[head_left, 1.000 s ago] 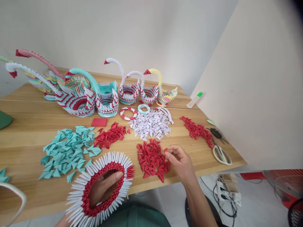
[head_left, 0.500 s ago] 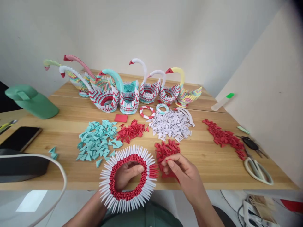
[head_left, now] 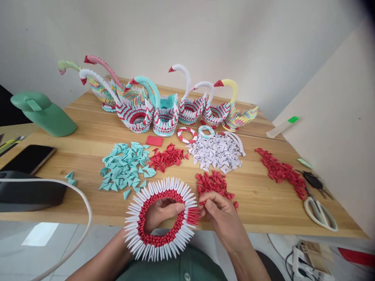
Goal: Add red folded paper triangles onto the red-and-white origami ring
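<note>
A ring of folded paper pieces [head_left: 137,237], red inside with white points outside, is tilted up at the table's front edge. My left hand [head_left: 161,214] grips it through the centre, thumb on the inner right side. A few red points show on the ring's right side. My right hand [head_left: 218,208] pinches a small red paper piece [head_left: 202,203] close to those red points. Just behind my right hand lies a pile of red pieces [head_left: 212,182]. Turquoise pieces [head_left: 124,166], more red pieces [head_left: 166,157] and white pieces [head_left: 216,152] lie farther back.
Several paper swans [head_left: 165,121] stand at the back, with two small rings [head_left: 187,135] before them. A green bottle [head_left: 43,113], phone [head_left: 27,159] and cable [head_left: 84,199] are left. Red pieces [head_left: 279,170], scissors [head_left: 320,214] and keys [head_left: 313,180] lie right.
My right hand has moved from over the red pile toward the ring's right side, with its fingertips still pinched. The camera view has shifted slightly.
</note>
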Demonstrator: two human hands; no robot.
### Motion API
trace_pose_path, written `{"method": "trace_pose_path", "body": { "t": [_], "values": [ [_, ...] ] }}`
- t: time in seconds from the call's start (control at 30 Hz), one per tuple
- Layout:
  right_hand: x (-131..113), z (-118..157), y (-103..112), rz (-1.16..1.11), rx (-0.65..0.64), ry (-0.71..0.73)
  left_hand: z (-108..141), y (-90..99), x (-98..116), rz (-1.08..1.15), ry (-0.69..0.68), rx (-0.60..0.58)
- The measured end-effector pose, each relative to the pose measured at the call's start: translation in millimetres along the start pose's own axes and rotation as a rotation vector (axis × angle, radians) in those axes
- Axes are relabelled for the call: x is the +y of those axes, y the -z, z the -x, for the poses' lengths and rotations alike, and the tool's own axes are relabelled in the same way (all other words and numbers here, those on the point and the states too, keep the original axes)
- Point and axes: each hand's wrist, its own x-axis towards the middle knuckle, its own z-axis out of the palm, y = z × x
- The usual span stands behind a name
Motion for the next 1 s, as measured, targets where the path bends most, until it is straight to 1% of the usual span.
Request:
{"method": "trace_pose_path", "body": {
  "t": [0.07, 0.2, 0.33, 0.47, 0.6, 0.73, 0.83, 1.0],
  "values": [
    [2, 0, 0, -0.017, -0.001, -0.005, 1, 0.8, -1, 0.007, 0.003, -0.003],
    [8, -1, 0, -0.038, 0.001, -0.012, 5, -2.7, 3, 0.013, -0.018, -0.011],
    [10, -3, 1, -0.02, 0.008, -0.02, 6, -2.9, 4, 0.014, -0.036, -0.056],
    [9, -3, -1, -0.008, 0.004, -0.024, 5, 1.2, -1, 0.031, -0.012, -0.024],
    [10, -2, -2, -0.023, 0.021, -0.019, 5, 2.3, -3, 0.068, 0.019, -0.025],
    [12, -3, -1, -0.037, -0.015, -0.025, 6, -0.4, 0, 0.09, 0.052, -0.011],
    [12, -4, 1, -0.029, -0.046, -0.026, 7, -2.8, 3, 0.108, 0.039, 0.003],
    [8, -6, 4, 0.019, -0.13, -0.02, 6, -2.3, 3, 0.159, 0.004, -0.035]
  ]
}}
